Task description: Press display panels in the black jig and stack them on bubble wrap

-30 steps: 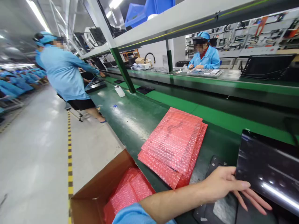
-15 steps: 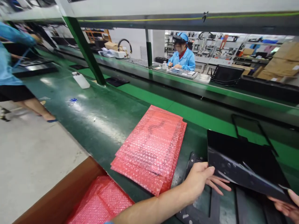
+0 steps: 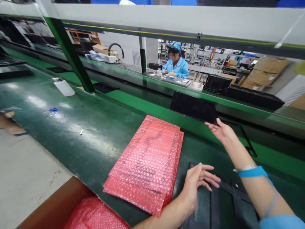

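My right hand (image 3: 220, 130) reaches forward over the green bench and grips the near right corner of a glossy black panel (image 3: 193, 106), which hangs above the light green belt (image 3: 143, 103). My left hand (image 3: 200, 179) hovers open, fingers spread, over a black frame tray (image 3: 224, 200) at the near edge. A stack of pink bubble-wrap bags (image 3: 150, 159) lies just left of my left hand.
A cardboard box (image 3: 54, 206) with more pink bags (image 3: 95, 216) stands below the bench's edge. A white bottle (image 3: 64, 87) and a green post (image 3: 69, 51) are at the far left. A co-worker in blue (image 3: 175, 63) sits across the line, beside black trays (image 3: 216, 84).
The black panel left my left hand and went forward and up, away from me, carried by my right hand alone. My left hand opened over the black frame. My view swung right.
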`<state>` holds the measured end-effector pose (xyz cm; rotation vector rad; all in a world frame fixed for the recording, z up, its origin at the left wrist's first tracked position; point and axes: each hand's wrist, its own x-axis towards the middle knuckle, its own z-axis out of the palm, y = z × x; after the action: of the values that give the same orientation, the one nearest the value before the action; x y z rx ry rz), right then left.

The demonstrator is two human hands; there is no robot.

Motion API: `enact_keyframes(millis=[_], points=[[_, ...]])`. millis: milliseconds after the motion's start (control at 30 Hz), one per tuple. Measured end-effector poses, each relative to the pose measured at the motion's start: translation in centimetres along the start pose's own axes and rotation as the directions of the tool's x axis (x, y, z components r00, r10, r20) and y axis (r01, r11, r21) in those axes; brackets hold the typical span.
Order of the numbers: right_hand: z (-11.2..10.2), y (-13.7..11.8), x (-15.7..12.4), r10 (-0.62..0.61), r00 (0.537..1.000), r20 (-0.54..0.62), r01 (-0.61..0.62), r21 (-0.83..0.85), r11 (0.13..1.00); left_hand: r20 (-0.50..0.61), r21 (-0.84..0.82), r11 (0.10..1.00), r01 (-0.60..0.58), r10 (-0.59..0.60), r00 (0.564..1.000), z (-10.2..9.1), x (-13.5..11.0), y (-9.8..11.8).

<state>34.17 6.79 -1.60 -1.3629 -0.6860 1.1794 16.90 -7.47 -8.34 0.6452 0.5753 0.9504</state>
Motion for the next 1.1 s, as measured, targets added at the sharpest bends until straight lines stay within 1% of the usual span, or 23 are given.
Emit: enact_keyframes(millis=[33,100,167,233,300,367,433,467,533,567,633,667,733,833,900,967,1000,1033,1067,1100], points=[[0.9,0.4,1.0,0.005,1.0,-0.004,-0.006,-0.041,0.999,0.019,0.024,1.0,0.019,-0.02,1.0,0.0,0.0,-0.1],[1.8,1.4,2.5,0.025,0.999,-0.037,-0.031,-0.16,0.987,0.038,0.064,0.997,0.044,-0.047,0.998,0.1,0.0,-0.1],[1.6,2.3,3.3,0.032,0.997,-0.076,-0.053,-0.302,0.952,0.049,0.092,0.994,0.052,-0.057,0.997,0.2,-0.1,0.2],[0.5,3.0,3.5,0.009,0.99,-0.141,-0.074,-0.461,0.884,0.066,0.114,0.992,0.06,-0.068,0.996,0.3,-0.1,0.4],[-1.4,3.5,3.4,-0.058,0.97,-0.235,-0.105,-0.624,0.775,0.083,0.127,0.989,0.074,-0.085,0.993,0.4,-0.1,0.6],[-3.4,3.8,3.0,-0.162,0.936,-0.313,-0.148,-0.767,0.624,0.096,0.132,0.987,0.086,-0.099,0.99,0.6,-0.3,0.8],[-5.1,4.4,2.5,-0.247,0.908,-0.337,-0.198,-0.868,0.456,0.114,0.135,0.987,0.09,-0.106,0.988,0.8,-0.5,1.0],[-5.6,4.7,2.4,-0.267,0.904,-0.334,-0.221,-0.899,0.377,0.122,0.139,0.986,0.089,-0.106,0.987,0.9,-0.6,1.1],[-6.3,5.2,2.3,-0.265,0.909,-0.323,-0.26,-0.934,0.246,0.131,0.152,0.985,0.084,-0.105,0.986,1.0,-0.8,1.4],[-6.4,5.3,2.4,-0.254,0.913,-0.319,-0.274,-0.941,0.196,0.132,0.16,0.984,0.081,-0.103,0.986,1.0,-0.9,1.5],[-6.5,5.2,2.9,-0.231,0.921,-0.315,-0.292,-0.948,0.129,0.135,0.175,0.982,0.075,-0.099,0.986,0.9,-0.9,1.6],[-6.5,4.8,3.2,-0.223,0.923,-0.314,-0.296,-0.949,0.112,0.139,0.182,0.981,0.072,-0.098,0.985,0.9,-0.9,1.7],[-6.8,3.7,3.7,-0.207,0.927,-0.313,-0.297,-0.949,0.105,0.148,0.196,0.979,0.061,-0.091,0.985,0.7,-0.8,1.7],[-7.9,1.5,3.1,-0.192,0.941,-0.28,-0.256,-0.956,0.142,0.161,0.237,0.971,0.017,-0.057,0.985,0.6,-0.8,1.9],[-9.0,0.4,1.3,-0.188,0.957,-0.222,-0.188,-0.965,0.181,0.15,0.291,0.954,-0.076,0.033,0.988,0.8,-1.2,2.3],[-10.7,0.2,-1.7,-0.179,0.973,-0.145,-0.103,-0.97,0.222,0.141,0.323,0.922,-0.215,0.178,0.974,1.0,-2.2,3.1],[-11.7,0.4,-3.7,-0.173,0.98,-0.094,-0.05,-0.969,0.241,0.137,0.328,0.898,-0.294,0.262,0.955,1.0,-2.9,3.8],[-12.8,0.8,-5.9,-0.181,0.983,-0.031,0.016,-0.967,0.254,0.122,0.338,0.862,-0.378,0.358,0.926,0.9,-3.7,4.6],[-14.1,1.5,-8.2,-0.182,0.983,0.03,0.078,-0.962,0.262,0.096,0.374,0.807,-0.457,0.456,0.885,0.6,-4.6,5.5],[-15.5,2.5,-10.7,-0.243,0.959,0.147,0.209,-0.945,0.251,0.063,0.446,0.728,-0.521,0.555,0.83,0.2,-5.5,6.6]])
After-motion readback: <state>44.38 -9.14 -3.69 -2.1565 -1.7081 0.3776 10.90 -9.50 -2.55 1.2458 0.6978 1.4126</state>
